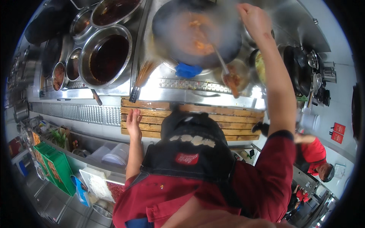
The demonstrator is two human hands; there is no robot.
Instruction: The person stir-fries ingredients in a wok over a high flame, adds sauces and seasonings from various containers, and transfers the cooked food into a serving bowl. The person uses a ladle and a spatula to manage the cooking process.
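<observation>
A large wok (pixel 199 37) stands on the stove, and steam blurs the reddish food (pixel 201 45) in it. A long ladle (pixel 220 58) rests in the wok, its wooden handle over a metal bowl of chopped red food (pixel 239 72). My right hand (pixel 254 21) is raised at the wok's right side with curled fingers; whether anything is between them cannot be told. Near the stove's front edge, my left hand (pixel 134 122) is empty, its fingers slightly apart. Above it lies a bamboo wok brush (pixel 142 77). A blue cloth (pixel 187 70) sits against the wok's near rim.
Steel bowls of dark liquid (pixel 129 58) and small bowls of seasoning (pixel 59 77) stand left of the wok. A wooden handle (pixel 96 97) juts over the edge. Wooden slats (pixel 239 118) lie below the stove. Another person (pixel 315 154) is at the right.
</observation>
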